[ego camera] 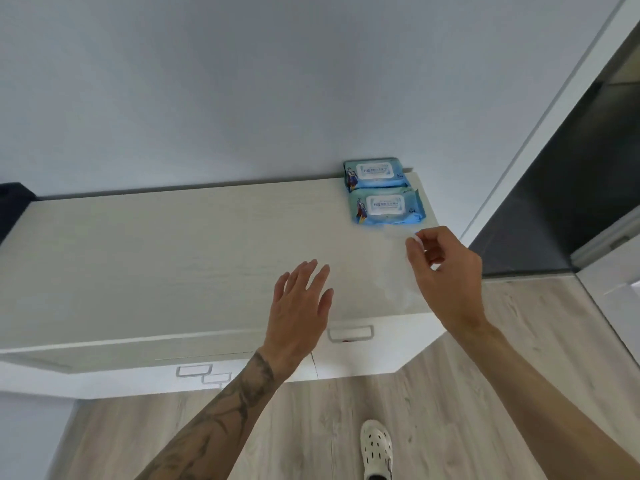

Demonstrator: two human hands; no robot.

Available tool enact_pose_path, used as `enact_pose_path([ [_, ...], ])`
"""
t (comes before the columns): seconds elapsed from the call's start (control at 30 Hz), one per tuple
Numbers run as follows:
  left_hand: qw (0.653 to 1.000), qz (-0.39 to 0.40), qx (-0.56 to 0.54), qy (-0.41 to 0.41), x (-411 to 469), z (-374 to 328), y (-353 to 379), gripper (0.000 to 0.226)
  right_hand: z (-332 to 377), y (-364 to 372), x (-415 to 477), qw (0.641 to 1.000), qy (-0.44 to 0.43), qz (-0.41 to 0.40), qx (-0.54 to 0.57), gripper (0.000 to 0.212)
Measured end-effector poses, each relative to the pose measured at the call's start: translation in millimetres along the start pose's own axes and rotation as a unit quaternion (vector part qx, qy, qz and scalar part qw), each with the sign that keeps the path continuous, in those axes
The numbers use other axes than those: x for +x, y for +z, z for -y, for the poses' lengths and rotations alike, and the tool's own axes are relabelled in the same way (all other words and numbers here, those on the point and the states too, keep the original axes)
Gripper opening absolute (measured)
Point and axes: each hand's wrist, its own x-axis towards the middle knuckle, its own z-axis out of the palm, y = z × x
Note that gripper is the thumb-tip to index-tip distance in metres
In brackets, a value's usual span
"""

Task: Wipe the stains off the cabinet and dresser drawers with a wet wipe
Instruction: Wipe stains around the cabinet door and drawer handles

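A white dresser (173, 258) stands against the wall, seen from above, with drawer fronts and recessed handles (350, 333) below its front edge. Two blue wet wipe packs lie at its back right corner, the far pack (375, 172) behind the near pack (387, 205). My right hand (446, 275) pinches a thin white wet wipe (398, 271) by its top edge, and the wipe hangs down over the dresser top. My left hand (301, 306) hovers flat over the dresser top with fingers spread, holding nothing.
A dark doorway or panel (554, 188) lies to the right of the dresser. Wood-look flooring (311, 427) runs in front, with my white perforated shoe (376, 448) on it. A dark object (14, 199) sits at the dresser's far left.
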Motion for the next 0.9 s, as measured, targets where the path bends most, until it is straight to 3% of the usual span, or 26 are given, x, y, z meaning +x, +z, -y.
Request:
enact_pose_path([
  [0.4, 0.997, -0.026, 0.069, 0.024, -84.1, 40.9, 58.3, 0.049, -55.4, 10.7, -148.8, 0.999, 0.017, -0.047, -0.022, 0.012],
  [0.63, 0.978, -0.161, 0.126, 0.048, -85.6, 69.0, 118.5, 0.052, -134.6, 80.0, -168.7, 0.995, 0.055, -0.079, 0.017, 0.014],
  [0.9, 0.931, -0.326, 0.136, 0.092, -67.5, 90.2, 162.2, 0.044, -185.0, 139.8, -161.6, 0.993, -0.001, -0.073, 0.097, 0.013],
])
